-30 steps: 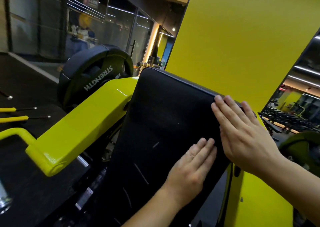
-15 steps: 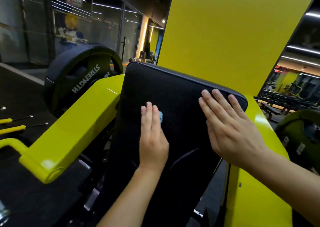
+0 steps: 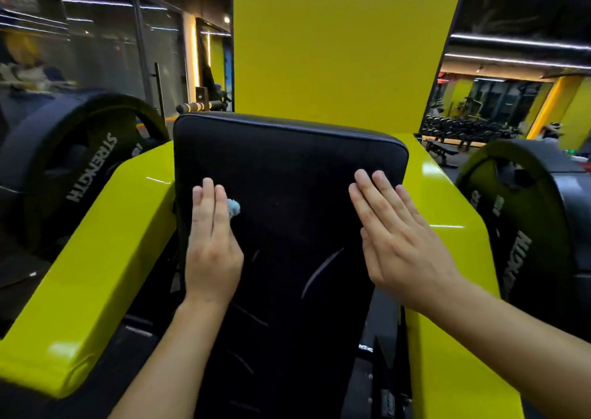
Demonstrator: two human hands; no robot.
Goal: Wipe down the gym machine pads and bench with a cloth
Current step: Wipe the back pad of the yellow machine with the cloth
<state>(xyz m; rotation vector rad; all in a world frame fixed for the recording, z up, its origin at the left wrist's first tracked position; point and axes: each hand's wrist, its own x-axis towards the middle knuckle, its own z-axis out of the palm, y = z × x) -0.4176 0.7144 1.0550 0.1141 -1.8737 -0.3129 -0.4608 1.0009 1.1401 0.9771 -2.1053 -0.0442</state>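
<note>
Two hands, both laid flat on one black pad [image 3: 287,175]. Left hand [image 3: 212,249]: fingers [image 3: 208,201] straight and together, pressing a small pale-blue cloth [image 3: 234,208] against the pad's left part; only a tuft of cloth shows past the fingers (rest hidden under the palm). Right hand [image 3: 399,242]: fingers [image 3: 377,191] straight, released, holding nothing, resting on the pad near its right edge, tips just below the upper right corner. Pad: upholstered, tilted, piped top edge, several pale scuff streaks on its lower face. Frame: two yellow-green arms [image 3: 96,258], one on each side of the pad. Weight plates: left plate [image 3: 70,163] and right plate [image 3: 524,227], black, both lettered STRENGTH. Backdrop: yellow wall [image 3: 335,41].
</note>
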